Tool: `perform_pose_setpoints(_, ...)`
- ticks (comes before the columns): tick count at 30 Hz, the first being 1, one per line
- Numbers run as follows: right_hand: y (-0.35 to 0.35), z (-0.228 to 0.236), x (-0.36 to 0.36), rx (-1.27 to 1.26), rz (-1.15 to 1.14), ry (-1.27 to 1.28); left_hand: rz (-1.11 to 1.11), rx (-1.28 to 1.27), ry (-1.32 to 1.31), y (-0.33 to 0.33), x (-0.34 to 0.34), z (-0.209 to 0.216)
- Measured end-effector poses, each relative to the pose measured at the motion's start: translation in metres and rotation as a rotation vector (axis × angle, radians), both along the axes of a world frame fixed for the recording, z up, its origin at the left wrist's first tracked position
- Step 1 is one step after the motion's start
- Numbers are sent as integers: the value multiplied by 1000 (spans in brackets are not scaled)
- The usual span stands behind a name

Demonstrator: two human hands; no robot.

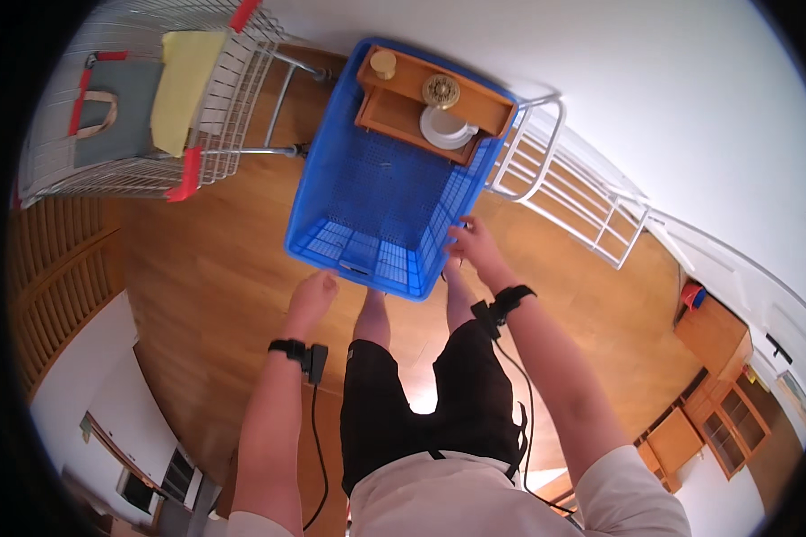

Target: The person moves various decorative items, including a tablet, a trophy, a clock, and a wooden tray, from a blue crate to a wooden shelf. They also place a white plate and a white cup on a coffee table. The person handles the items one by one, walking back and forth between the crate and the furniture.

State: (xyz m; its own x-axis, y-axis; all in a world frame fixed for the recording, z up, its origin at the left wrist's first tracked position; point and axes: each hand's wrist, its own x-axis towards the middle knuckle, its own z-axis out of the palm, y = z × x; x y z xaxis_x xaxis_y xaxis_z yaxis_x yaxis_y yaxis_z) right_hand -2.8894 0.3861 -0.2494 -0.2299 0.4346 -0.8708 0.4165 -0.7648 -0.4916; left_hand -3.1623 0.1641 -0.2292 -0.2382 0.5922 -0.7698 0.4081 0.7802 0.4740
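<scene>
A large blue plastic basket (381, 183) with perforated sides stands in front of my legs. At its far end sits a brown wooden two-level rack (403, 82). On the rack are a small pale round piece (383, 64), an ornate gold-coloured round piece (441, 91) and white round dishware (446, 128), perhaps a cup. My left hand (312, 297) hovers by the basket's near left corner, fingers curled together, and nothing shows in it. Beside the near right rim, my right hand (476, 247) has its fingers bent but apart, holding nothing; whether it touches the rim I cannot tell.
At the far left stands a wire shopping cart (228, 116) holding a grey bag (121, 116) and a yellow cloth or sheet (184, 89). A white metal rack (573, 192) leans along the wall right of the basket. Wooden furniture (715, 340) stands farther right on the wooden floor (215, 259).
</scene>
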Motion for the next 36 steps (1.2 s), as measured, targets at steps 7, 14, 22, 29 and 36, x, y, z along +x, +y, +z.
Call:
perform_pose_setpoints(7, 56, -79, -31, 46, -227, -16, -37, 103, -108, 103, -19, -92)
perform_pose_setpoints(14, 113, -136, -69, 143, -328, -40, 127, 267, -142, 187, -8, -180)
perform_pose_setpoints(22, 135, -172, -80, 190, -380, -47, 195, 442, -37, 292, 29, -231)
perform_pose_setpoints(29, 138, -202, -81, 256, -463, -13, 384, 332, -338, 319, 52, -291)
perform_pose_setpoints(36, 135, -236, -55, 531, -109, -184, 390, 202, -315, 331, 69, -305)
